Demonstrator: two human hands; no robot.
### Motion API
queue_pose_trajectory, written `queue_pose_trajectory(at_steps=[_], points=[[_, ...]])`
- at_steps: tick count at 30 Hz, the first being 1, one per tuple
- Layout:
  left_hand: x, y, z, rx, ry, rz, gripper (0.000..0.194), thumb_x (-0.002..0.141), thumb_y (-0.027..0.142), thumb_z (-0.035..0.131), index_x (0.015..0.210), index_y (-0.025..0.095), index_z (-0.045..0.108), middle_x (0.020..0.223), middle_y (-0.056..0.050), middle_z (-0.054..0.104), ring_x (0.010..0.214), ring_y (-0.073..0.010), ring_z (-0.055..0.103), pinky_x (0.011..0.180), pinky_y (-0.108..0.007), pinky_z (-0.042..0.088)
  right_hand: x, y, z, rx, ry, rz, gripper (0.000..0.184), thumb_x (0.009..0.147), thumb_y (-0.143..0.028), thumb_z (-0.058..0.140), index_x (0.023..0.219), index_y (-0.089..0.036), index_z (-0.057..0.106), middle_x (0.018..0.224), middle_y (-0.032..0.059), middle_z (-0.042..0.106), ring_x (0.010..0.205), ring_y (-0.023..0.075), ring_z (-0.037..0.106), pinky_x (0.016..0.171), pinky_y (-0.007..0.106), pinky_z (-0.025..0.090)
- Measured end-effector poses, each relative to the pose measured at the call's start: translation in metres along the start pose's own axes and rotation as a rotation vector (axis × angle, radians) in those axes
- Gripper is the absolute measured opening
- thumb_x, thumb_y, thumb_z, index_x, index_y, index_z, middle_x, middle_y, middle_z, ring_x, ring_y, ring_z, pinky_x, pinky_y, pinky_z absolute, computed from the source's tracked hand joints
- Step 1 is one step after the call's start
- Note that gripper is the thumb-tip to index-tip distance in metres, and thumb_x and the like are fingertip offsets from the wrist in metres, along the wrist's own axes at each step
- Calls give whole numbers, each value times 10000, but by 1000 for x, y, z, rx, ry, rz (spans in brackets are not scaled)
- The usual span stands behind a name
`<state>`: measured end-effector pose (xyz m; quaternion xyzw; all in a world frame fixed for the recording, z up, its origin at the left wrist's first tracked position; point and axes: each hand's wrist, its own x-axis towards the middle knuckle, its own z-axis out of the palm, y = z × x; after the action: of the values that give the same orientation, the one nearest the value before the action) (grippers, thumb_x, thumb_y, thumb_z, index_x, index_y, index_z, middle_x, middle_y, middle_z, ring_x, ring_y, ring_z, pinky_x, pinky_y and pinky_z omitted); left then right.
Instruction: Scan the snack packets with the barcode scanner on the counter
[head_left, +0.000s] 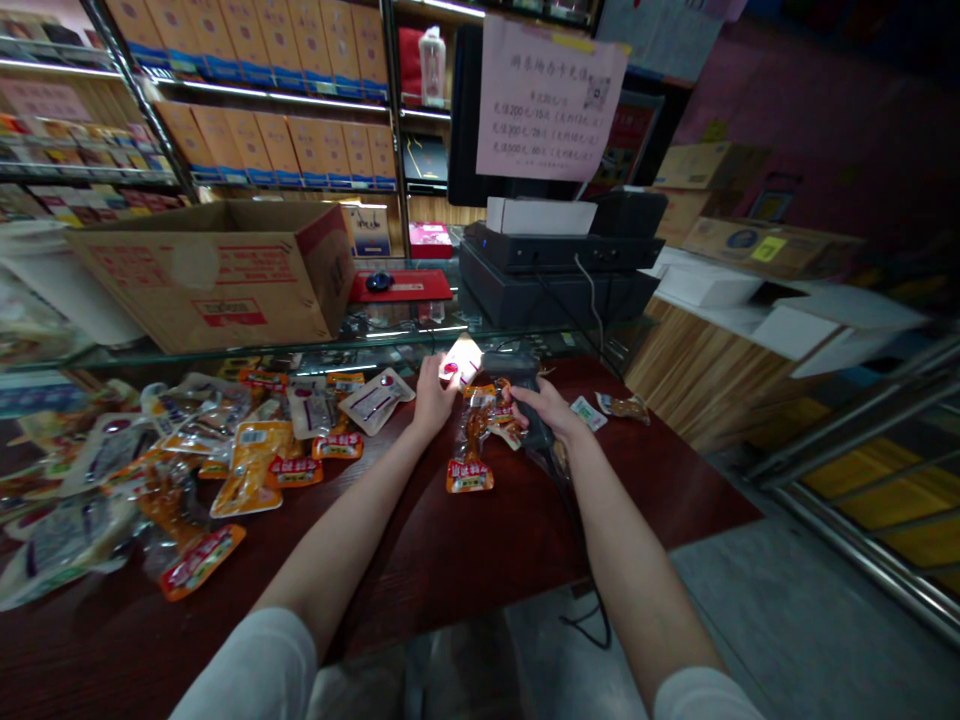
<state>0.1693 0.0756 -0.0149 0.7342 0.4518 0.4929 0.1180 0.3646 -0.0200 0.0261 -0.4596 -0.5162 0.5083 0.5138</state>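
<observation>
My left hand is closed on a small white snack packet and holds it up, lit brightly by the scanner's light. My right hand grips a black handheld barcode scanner pointed at that packet, its cable trailing down off the counter. Between my hands lies an orange packet of dried snacks on the dark red counter.
Several snack packets are scattered over the counter's left half. A big cardboard box stands on the glass shelf behind. A black till with a monitor and paper notice sits at the back right. Two small packets lie right of my hand.
</observation>
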Motion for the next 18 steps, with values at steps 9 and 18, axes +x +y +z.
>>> queue_pose_trajectory(at_steps=[9,18], points=[[-2,-3,-1,-42,-16,41,369,871,152,554,1234,194,503,1178,-106,584,1149,-231,574,1024,-381,462,3,7,-7,31,-17,-7,398,700,-450,740,953,-198,564,716,-12,673,394,64,442,396,220,351],[19,4,-44,479,-305,-163,402,876,122,455,1248,128,608,1299,-226,539,1162,-344,573,970,-482,446,0,0,-9,80,74,-35,369,684,-432,766,888,-196,568,836,20,716,407,56,469,394,218,371]])
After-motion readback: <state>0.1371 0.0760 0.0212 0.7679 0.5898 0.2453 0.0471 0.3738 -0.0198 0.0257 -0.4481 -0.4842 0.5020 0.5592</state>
